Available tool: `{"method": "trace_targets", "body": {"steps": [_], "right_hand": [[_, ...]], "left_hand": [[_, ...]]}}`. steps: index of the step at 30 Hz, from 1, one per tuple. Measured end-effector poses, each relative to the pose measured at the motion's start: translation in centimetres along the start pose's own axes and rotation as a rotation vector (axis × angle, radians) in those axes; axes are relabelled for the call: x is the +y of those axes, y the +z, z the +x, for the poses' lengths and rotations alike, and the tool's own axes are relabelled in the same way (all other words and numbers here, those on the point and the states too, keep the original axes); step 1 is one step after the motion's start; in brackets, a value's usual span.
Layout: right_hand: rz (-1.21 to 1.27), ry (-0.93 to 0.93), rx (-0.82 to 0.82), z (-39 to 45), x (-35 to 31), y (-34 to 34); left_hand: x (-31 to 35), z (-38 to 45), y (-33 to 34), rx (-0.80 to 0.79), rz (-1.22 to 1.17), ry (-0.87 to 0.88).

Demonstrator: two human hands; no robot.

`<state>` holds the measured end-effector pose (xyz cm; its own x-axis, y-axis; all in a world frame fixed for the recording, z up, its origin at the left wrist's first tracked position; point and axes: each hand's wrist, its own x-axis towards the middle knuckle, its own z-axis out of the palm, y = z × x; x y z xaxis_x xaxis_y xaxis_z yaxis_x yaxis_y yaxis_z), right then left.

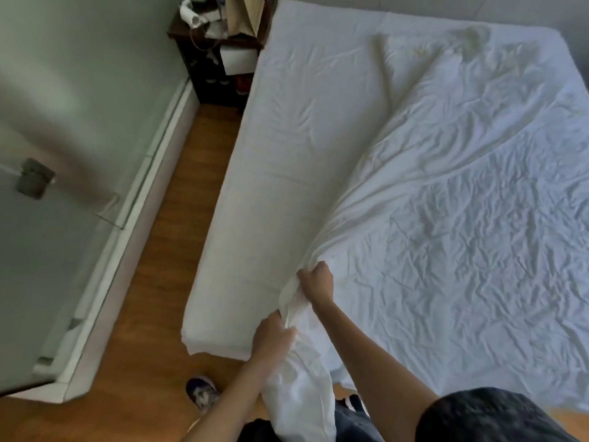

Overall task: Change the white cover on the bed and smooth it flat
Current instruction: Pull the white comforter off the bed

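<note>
A wrinkled white cover lies over the right part of the bed and is drawn into a bunch at the near left corner. The bare white mattress shows on the left part. My right hand grips the gathered cover at the bed's near edge. Just below it, my left hand grips the same bunch, and a fold of the cover hangs down between my arms toward my legs.
A wooden floor strip runs between the bed and a pale wall with a white skirting board. A dark cluttered bedside shelf stands at the bed's far left corner. A shoe lies on the floor near my feet.
</note>
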<state>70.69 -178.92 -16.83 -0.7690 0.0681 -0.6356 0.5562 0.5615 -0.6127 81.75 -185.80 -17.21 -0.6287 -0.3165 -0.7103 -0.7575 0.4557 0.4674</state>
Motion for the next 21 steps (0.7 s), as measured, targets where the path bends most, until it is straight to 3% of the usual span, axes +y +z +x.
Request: {"method": "trace_targets", "body": {"steps": [7, 12, 18, 21], "right_hand": [[0.029, 0.030, 0.127, 1.0, -7.3, 9.5], [0.001, 0.025, 0.176, 0.5, -13.9, 21.8], [-0.090, 0.024, 0.008, -3.3, -21.9, 40.4], [-0.200, 0.046, -0.114, -4.5, -22.8, 46.4]], "left_hand": [[-4.8, 6.8, -10.3, -0.137, -0.106, 0.051], [-12.2, 11.9, -22.2, -0.304, -0.195, 0.090], [-23.4, 15.1, -37.8, -0.198, -0.140, -0.131], [-27.9, 16.4, -40.6, -0.201, -0.030, -0.221]]}}
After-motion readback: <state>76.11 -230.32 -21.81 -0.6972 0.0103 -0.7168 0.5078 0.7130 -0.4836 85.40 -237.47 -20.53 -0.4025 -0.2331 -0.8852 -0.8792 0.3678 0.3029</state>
